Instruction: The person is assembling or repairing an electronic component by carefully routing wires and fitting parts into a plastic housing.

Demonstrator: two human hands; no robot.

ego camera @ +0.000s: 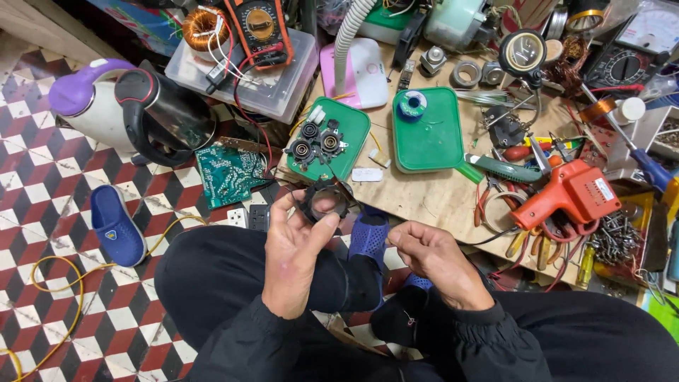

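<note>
Left hand (293, 247) pinches black round plastic ring part (322, 200) above lap, near low wooden table's (424, 194) near edge. Right hand (435, 258), fingers curled together, apparently empty, just right. Part likely light, stiff, brittle; grip outer rim. 3 similar black connectors (316, 140) on green lid beyond.

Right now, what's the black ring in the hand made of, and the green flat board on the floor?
The black ring, held in the left hand, looks like matte moulded plastic: dull, with little tabs. The green board looks like a circuit board, probably fibreglass with a shiny green coating and tiny pale solder dots.
</note>
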